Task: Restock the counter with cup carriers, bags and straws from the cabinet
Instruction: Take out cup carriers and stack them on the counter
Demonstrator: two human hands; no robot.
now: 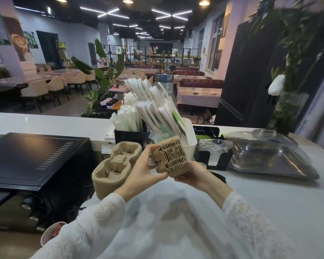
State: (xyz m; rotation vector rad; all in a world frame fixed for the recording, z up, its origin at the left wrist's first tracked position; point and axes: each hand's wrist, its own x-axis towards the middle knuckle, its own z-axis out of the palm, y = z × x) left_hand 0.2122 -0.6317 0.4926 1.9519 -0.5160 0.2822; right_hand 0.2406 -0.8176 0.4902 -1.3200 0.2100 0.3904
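Above the pale counter (269, 193), both hands' fingers (148, 152) pinching ridged, nested pulp cup carriers (171, 158).

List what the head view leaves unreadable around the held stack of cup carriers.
- Right hand: its fingers are hidden behind the held carrier stack.
- White bin: contents below the paper bags hidden by its wall and the stack.
- Paper cup: partly covered by the left sleeve.
- Cabinet: not in view.
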